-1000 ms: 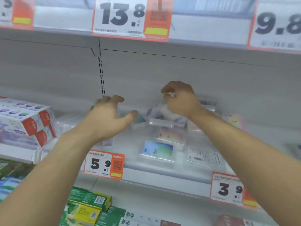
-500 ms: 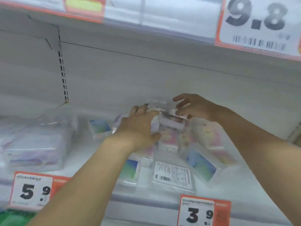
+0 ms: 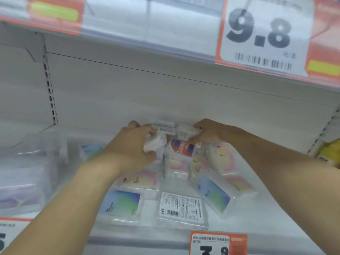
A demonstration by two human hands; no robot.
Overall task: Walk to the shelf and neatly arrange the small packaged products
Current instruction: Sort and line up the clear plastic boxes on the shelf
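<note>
A big white shelf fills the view, with a plain white back wall behind it. Above hangs a large orange and white price tag that reads 9.8, and at the bottom edge sits a smaller price tag that reads 3.9. On the shelf lie many small packaged products, all flat and wrapped in clear plastic, and they are in a messy heap — some straight, some tilted. At the front a blue and green pack lies just beside a pack turned over, so its white label and barcode show. To the right another blue pack lies at a slant, and pink and yellow packs lie behind it. Both bare arms reach in to the back of the heap. The left hand is curled tight around a crumpled white pack. The right hand pinches a small clear pack with its fingers, just above a red and blue pack that sits on top of the pile.
</note>
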